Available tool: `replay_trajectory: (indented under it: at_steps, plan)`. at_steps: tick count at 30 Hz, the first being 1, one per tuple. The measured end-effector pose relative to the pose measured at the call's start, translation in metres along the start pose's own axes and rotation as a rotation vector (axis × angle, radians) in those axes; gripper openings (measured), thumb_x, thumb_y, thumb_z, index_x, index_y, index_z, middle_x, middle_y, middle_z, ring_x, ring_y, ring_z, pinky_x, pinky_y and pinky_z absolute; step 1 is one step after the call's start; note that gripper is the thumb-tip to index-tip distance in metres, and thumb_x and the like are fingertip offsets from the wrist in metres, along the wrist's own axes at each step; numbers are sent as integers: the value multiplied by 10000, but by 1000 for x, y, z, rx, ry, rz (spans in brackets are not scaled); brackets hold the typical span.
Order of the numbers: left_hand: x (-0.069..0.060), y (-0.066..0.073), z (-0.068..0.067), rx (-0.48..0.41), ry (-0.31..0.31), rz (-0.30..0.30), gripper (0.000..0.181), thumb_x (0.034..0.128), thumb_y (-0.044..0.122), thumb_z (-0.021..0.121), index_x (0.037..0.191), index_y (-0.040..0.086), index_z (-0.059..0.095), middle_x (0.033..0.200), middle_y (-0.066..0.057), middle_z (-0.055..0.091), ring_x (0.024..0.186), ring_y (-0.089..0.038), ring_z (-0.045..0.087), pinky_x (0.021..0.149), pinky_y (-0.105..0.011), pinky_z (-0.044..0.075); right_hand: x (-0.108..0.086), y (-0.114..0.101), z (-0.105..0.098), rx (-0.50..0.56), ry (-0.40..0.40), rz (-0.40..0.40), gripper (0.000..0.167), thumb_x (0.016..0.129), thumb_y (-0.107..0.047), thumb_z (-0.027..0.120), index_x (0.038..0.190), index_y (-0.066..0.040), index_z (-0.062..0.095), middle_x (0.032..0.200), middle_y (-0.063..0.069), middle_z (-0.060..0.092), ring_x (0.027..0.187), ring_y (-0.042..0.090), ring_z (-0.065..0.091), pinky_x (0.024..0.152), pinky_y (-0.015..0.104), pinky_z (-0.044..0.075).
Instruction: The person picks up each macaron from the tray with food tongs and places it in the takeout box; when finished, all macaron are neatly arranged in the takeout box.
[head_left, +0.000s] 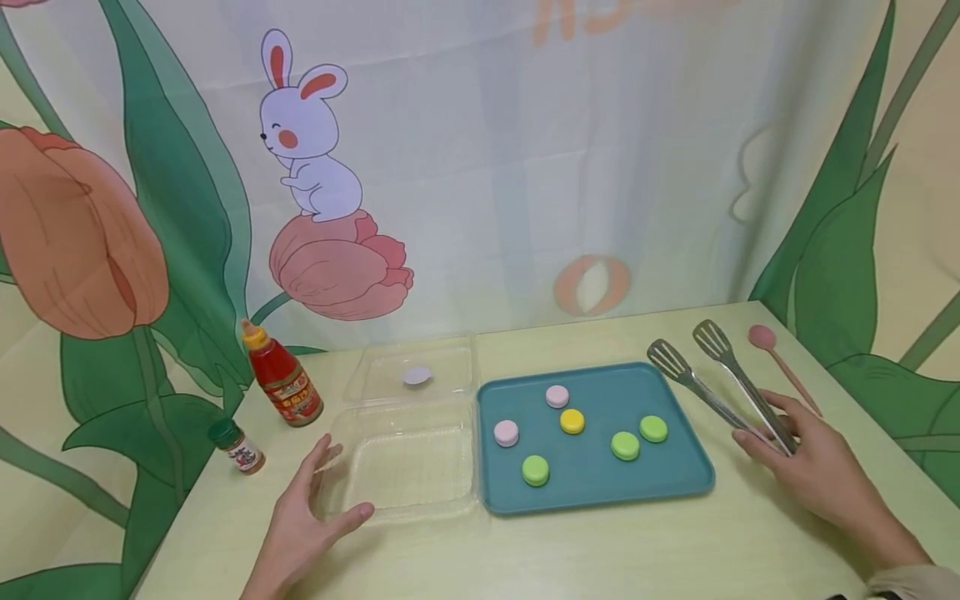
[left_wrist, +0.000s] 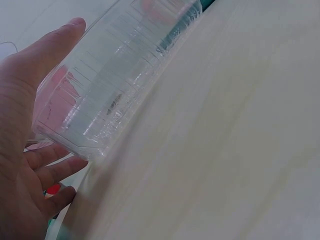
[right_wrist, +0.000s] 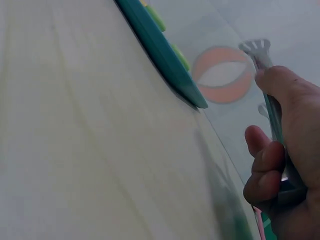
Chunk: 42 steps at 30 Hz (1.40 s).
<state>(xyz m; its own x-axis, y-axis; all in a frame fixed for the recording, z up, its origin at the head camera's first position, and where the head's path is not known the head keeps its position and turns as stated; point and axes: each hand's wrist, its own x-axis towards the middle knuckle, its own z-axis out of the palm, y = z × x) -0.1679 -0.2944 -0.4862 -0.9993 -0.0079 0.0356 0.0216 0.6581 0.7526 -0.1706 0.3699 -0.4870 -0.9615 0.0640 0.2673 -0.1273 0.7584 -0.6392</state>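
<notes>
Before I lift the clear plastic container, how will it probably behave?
The container is probably light, because its see-through walls look thin. It may flex if squeezed near the open top. Its glossy sides could be slippery.

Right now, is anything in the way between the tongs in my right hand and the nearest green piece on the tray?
Nothing visible blocks the way. Only the low rim of the blue tray lies between the tongs in your right hand and that green piece.

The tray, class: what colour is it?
The tray is plain teal-blue, seen best in the head view.
</notes>
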Motion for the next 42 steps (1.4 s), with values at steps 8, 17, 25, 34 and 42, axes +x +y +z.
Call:
replay_trajectory:
  at_steps: [8, 17, 25, 34, 42]
  plan:
    - [-2, -1, 0, -5, -9, -8, 1295, 867, 523, 956, 1805, 200, 124, 1783, -140, 388, 1602, -479, 420, 1302, -708, 309, -6, 1, -12, -3, -128, -88, 460, 1028, -338, 835, 1403, -113, 695, 843, -14, 632, 699, 68, 555, 590, 268, 448]
    - [-3, -3, 0, -7, 6, 9, 1279, 870, 508, 958, 1803, 201, 139, 1774, -134, 405, 1583, -489, 445, 1291, -730, 309, -8, 0, -15, 5, -229, -187, 127, 1038, -294, 822, 1131, -264, 742, 778, -125, 614, 692, 38, 554, 596, 252, 438]
    - [-3, -5, 0, -17, 3, 5, 1257, 875, 489, 959, 1799, 220, 150, 1761, -146, 415, 1576, -486, 456, 1282, -745, 312, -9, 0, -12, -9, -285, -199, 108, 1032, -304, 828, 1080, -273, 736, 741, -154, 572, 656, 28, 537, 566, 247, 450]
    - [-2, -4, 0, -24, -16, -26, 1286, 867, 493, 965, 1804, 246, 120, 1766, -131, 408, 1584, -451, 459, 1289, -764, 275, -10, 4, -12, -48, -265, -270, 128, 1013, -246, 844, 1049, -302, 734, 730, -200, 528, 680, -15, 484, 577, 231, 386]
    - [0, -1, 0, -20, -29, -42, 1277, 881, 512, 948, 1805, 242, 109, 1771, -139, 397, 1593, -463, 440, 1285, -766, 278, -11, 4, -13, -34, -243, -330, 193, 1009, -183, 841, 1003, -330, 716, 719, -229, 475, 661, -38, 453, 565, 221, 368]
